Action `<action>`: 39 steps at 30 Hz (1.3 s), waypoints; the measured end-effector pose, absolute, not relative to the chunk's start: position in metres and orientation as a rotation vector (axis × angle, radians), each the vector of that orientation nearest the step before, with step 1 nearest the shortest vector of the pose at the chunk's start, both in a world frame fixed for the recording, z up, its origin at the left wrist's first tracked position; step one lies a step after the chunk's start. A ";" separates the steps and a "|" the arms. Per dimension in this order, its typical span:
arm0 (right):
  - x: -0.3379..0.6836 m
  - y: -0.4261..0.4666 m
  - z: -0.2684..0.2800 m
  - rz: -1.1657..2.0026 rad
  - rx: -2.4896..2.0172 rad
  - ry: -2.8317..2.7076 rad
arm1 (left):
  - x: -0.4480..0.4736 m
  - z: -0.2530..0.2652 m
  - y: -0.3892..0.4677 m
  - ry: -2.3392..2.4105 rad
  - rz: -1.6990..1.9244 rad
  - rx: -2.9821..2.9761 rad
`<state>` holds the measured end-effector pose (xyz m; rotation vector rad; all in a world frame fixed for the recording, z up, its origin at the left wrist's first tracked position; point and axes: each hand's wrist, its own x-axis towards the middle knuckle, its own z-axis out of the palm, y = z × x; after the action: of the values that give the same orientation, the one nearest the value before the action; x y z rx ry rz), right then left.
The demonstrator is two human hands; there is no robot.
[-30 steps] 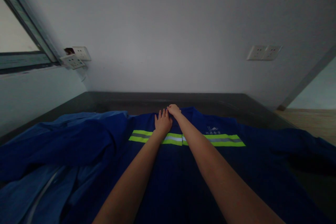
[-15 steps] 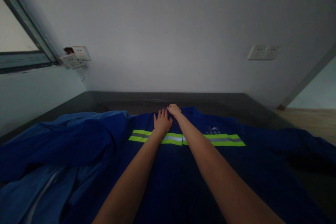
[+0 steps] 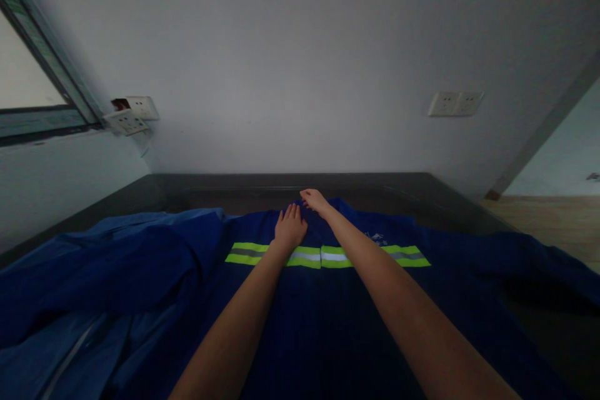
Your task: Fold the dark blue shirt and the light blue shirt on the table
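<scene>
A dark blue work jacket (image 3: 300,306) lies spread out, with yellow-green and silver reflective strips (image 3: 307,257) across its chest. My left hand (image 3: 290,226) rests flat on the cloth above the strip, left of the front opening, its fingers stretched toward the collar. Just beyond it, my right hand (image 3: 314,200) is at the collar (image 3: 340,204) with its fingers curled in. Whether cloth is between those fingertips is too small to tell. My right forearm partly covers a white chest logo (image 3: 376,238).
Under the jacket is a dark table (image 3: 210,182) against a grey wall. A lighter blue garment (image 3: 70,350) with a pale zip lies at the left, partly beneath the jacket's sleeve (image 3: 122,269). Wall sockets (image 3: 454,104) sit at right, and another socket (image 3: 126,122) hangs loose at left.
My right hand has shifted slightly right and up from the collar's edge, its fingers more curled. My left hand stays flat on the jacket. The view has tilted a little.
</scene>
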<state>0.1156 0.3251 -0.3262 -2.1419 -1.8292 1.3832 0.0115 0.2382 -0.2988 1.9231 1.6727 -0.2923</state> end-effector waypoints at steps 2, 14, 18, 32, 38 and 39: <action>0.139 0.326 -0.312 1.262 -2.108 -1.835 | 0.011 -0.301 0.237 1.682 -0.289 1.931; 0.224 0.247 -0.293 0.817 -2.183 -2.342 | 0.012 -0.306 0.249 1.808 -0.156 1.990; 0.216 0.245 -0.297 0.746 -2.248 -2.400 | 0.011 -0.315 0.248 1.784 -0.144 1.999; 0.207 0.252 -0.313 0.985 -2.348 -2.363 | 0.008 -0.324 0.256 1.644 -0.354 1.954; 0.207 0.253 -0.309 1.047 -2.350 -2.355 | 0.006 -0.325 0.257 1.607 -0.362 1.911; 0.207 0.252 -0.309 1.046 -2.347 -2.351 | 0.006 -0.325 0.257 1.600 -0.368 1.908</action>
<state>0.2071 0.2523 -0.3085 -2.3469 -2.3506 1.0464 0.0061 0.2572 -0.3252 1.9081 1.5998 -0.3680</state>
